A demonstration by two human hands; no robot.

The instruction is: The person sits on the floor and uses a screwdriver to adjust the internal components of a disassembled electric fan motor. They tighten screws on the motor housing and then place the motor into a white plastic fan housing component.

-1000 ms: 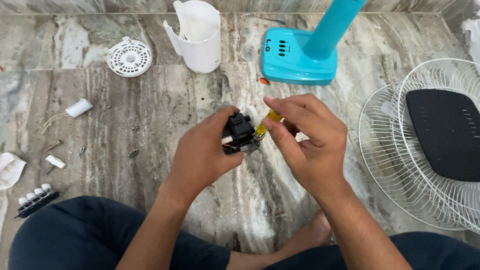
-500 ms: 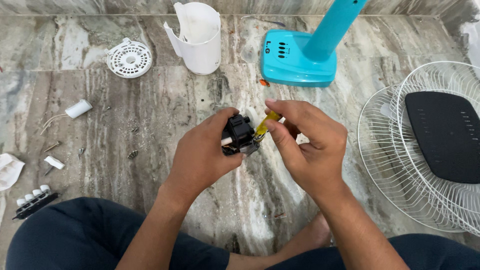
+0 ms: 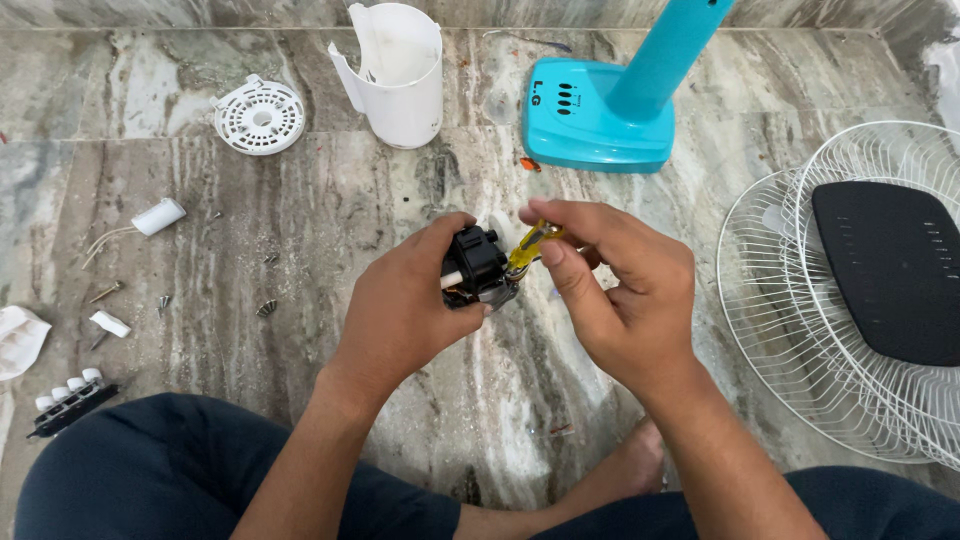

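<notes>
The left hand (image 3: 405,310) hides most of the black motor part (image 3: 476,264); at three o'clock, the frame edge crops the white fan guard (image 3: 800,330).

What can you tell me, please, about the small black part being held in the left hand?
The small black part is a blocky piece that looks like moulded plastic, with a short white peg sticking out on its left side and bits of wire beneath. The left hand grips it above the marble floor. The right hand holds a yellow-handled tool against its right side.
</notes>
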